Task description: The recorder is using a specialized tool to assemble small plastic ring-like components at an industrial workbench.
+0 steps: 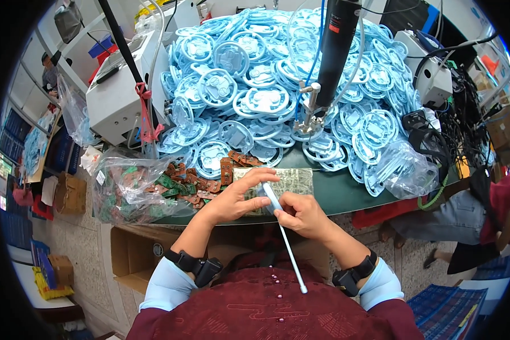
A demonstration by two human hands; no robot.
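Observation:
A long light blue plastic stick, wider at its far end, slants from between my hands down toward my chest. Near its wide end, my right hand pinches it between thumb and curled fingers. My left hand has its fingers stretched out and apart, the thumb tip close against the wide end; whether it bears any of the stick's weight is hard to see. Beneath both hands lies a pale greenish patterned block or pad at the table's front edge. Small brown circuit boards lie loose just left of my left hand.
A big heap of light blue round plastic frames covers the back of the green table. A black cylindrical tool hangs above it. Clear bags lie left and right. Grey machine boxes flank the heap. Another person's leg shows at right.

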